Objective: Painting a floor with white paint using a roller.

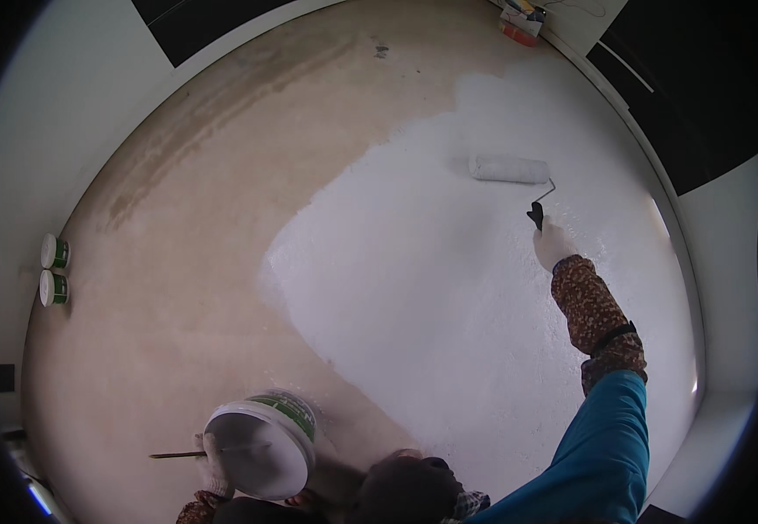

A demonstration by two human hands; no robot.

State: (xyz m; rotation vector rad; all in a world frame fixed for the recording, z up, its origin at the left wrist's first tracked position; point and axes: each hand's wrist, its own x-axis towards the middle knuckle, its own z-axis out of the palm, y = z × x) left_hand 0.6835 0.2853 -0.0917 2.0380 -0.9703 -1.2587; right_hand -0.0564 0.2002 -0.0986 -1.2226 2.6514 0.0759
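My right hand (554, 245), in a white glove, is closed round the black handle of a paint roller (509, 169). The roller's white sleeve lies against the white-coated part of the floor (396, 262), at the end of my stretched arm. Low on the left, my left hand (211, 469), in a pale knit glove, grips the rim of a white paint bucket (261, 461) with a green label. The bucket leans so that its grey-white inside shows. A thin dark stick (174, 455) juts out leftward from the same hand; its other end is hidden.
Bare beige floor (178, 288) spreads over the left and far side. Two white-and-green tubs (55, 251) stand by the left wall. A red-and-white box (519, 26) with things on it sits in the far right corner. Dark panels line the walls.
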